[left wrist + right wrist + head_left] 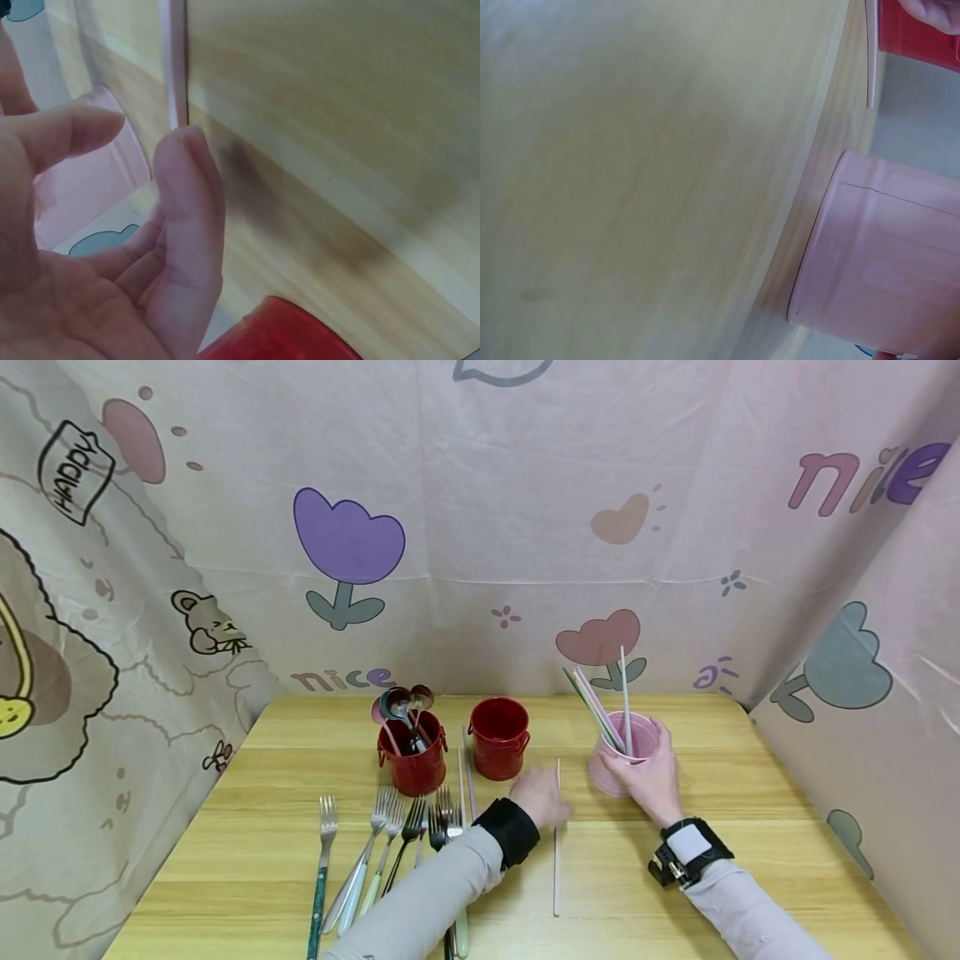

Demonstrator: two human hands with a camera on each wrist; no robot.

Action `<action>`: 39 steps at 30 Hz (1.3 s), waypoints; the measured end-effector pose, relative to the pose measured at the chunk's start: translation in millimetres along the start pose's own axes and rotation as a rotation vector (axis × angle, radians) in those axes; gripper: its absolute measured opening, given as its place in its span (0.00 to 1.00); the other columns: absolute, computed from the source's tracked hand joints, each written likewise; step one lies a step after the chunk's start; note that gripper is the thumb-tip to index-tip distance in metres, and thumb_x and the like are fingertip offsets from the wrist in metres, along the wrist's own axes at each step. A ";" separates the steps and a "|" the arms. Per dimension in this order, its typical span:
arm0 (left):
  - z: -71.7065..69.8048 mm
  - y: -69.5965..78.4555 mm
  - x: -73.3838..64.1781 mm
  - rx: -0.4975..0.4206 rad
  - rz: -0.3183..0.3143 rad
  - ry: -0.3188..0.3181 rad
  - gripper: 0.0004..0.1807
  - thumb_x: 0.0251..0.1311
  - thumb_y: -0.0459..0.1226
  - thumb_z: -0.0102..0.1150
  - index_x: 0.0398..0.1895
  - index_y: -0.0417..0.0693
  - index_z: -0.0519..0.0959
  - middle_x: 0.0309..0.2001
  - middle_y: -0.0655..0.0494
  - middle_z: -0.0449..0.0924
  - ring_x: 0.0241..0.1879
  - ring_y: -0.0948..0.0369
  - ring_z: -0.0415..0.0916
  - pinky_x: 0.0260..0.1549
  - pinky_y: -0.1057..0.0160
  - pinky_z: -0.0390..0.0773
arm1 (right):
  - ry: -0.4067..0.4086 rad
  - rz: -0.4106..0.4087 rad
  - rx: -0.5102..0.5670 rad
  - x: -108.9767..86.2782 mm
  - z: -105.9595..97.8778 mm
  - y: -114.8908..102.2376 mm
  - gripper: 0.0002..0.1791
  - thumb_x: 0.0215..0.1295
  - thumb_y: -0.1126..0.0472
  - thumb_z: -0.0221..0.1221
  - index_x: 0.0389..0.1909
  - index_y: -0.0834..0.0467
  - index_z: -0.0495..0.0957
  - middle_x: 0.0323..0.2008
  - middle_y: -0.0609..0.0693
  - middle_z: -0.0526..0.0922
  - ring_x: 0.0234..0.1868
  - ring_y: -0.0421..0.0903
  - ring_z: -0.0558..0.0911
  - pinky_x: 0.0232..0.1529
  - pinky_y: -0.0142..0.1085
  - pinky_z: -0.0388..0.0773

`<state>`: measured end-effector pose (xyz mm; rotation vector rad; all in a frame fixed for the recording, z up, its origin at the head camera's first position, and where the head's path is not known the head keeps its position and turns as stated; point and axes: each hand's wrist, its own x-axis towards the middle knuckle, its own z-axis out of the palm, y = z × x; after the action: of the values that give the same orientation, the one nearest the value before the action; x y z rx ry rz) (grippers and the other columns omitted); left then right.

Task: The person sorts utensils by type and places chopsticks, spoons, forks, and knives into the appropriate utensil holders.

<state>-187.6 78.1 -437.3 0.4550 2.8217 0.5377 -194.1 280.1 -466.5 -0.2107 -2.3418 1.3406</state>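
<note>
- A light-grey left sleeve [427, 902] lay nearest the camera, crossing above some metal forks with coloured handles [318, 893]; a dip of that arm could have knocked them askew.
- The left hand [538, 797] was over a slim, straight, pale pink stick [557, 868] on the yellowish wooden table [622, 893], right of centre. Its thumb and index finger stood parted, pinching nothing; fingertip contact I could not tell.
- Being so thin, the stick might have slid away from an uneven pinch.
- The right hand [654, 781] gripped a smooth pink bucket [603, 782] at the right, fingers curled about its side.
- Slender sticks [626, 702] leaned high from that bucket; a jolt could have tipped them out.
- Farther left stood two glossy red buckets [498, 760]; a leftward swing might have bumped the nearer-to-hand one.
</note>
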 end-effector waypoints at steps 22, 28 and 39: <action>11.9 5.6 -2.6 0.072 -0.073 -0.033 0.17 0.51 0.44 0.73 0.16 0.49 0.75 0.23 0.57 0.76 0.27 0.58 0.75 0.27 0.64 0.75 | -0.005 -0.001 -0.004 -1.1 -1.1 -2.0 0.58 0.48 0.58 0.77 0.76 0.62 0.52 0.68 0.68 0.70 0.66 0.66 0.73 0.68 0.59 0.69; 12.8 5.1 -2.9 0.070 -0.084 -0.005 0.18 0.48 0.45 0.74 0.13 0.49 0.74 0.21 0.57 0.76 0.27 0.58 0.76 0.27 0.64 0.77 | -0.008 0.007 0.003 -1.2 -0.8 -1.8 0.58 0.48 0.58 0.77 0.76 0.62 0.52 0.68 0.68 0.70 0.67 0.65 0.73 0.68 0.59 0.69; 17.2 3.9 1.1 0.075 -0.098 -0.005 0.19 0.47 0.45 0.74 0.12 0.50 0.73 0.21 0.57 0.75 0.26 0.57 0.75 0.26 0.62 0.76 | -0.011 0.002 0.013 -1.5 -0.7 -1.9 0.58 0.48 0.58 0.77 0.76 0.62 0.52 0.68 0.68 0.70 0.67 0.65 0.72 0.69 0.59 0.68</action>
<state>-182.7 87.5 -451.6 0.3291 2.8494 0.4112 -192.3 279.2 -465.0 -0.2025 -2.3421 1.3609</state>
